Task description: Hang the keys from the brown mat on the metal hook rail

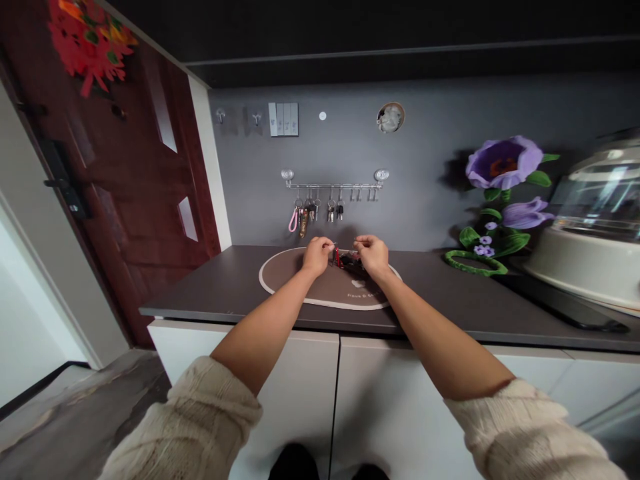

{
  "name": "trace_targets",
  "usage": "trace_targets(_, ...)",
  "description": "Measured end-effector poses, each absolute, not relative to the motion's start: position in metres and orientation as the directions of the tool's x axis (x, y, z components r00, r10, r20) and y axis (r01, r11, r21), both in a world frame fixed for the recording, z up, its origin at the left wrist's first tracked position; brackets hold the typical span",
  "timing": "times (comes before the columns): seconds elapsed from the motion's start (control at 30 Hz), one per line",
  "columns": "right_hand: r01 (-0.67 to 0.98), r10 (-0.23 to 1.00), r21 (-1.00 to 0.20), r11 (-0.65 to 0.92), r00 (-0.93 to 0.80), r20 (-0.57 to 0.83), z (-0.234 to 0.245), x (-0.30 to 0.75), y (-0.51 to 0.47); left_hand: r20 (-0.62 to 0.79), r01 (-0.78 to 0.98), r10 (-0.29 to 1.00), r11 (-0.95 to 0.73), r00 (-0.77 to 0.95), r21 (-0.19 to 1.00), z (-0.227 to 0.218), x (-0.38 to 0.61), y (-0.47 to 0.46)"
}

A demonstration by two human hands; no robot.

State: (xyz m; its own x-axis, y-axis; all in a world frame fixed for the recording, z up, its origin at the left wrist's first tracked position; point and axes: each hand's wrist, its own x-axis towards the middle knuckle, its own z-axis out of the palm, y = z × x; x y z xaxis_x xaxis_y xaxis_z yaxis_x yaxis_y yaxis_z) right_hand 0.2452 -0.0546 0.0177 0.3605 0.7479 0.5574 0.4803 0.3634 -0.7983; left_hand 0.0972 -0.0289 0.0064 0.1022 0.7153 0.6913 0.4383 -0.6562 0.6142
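Observation:
Both arms reach out over a dark countertop [225, 287]. My left hand [317, 255] and my right hand [373, 255] are closed in pinches on a small bunch of keys [345, 259] with red and black parts, held between them just above a brown oval mat [300, 283]. On the grey wall behind, a chrome hook rail [334, 186] carries several key bunches [315, 212], one with a pink loop.
A dark red door [125, 180] with a black handle stands at the left. A purple flower ornament [503, 200] and a large white appliance with a clear lid [595, 227] sit at the right. White cabinet doors [340, 400] lie below the countertop.

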Motion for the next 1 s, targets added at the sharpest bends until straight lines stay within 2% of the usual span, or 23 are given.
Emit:
trace_targets(0.53,0.447,0.792,-0.787,0.427,0.236,0.563,0.015,0.244,-0.051,0.700,0.197,0.713,-0.690,0.022,0.696,0.015,0.098,-0.027)
trace_targets(0.77,0.449,0.817,-0.754,0.479,0.086,0.570,0.017,0.239,-0.058,0.657,0.030,0.753,-0.656,-0.047,0.754,0.023,0.098,-0.034)
trace_targets(1.0,0.409,0.864,-0.780,0.474,-0.046,0.501,0.020,0.234,-0.066,0.649,-0.036,0.758,-0.652,-0.068,0.757,0.026,0.096,-0.035)
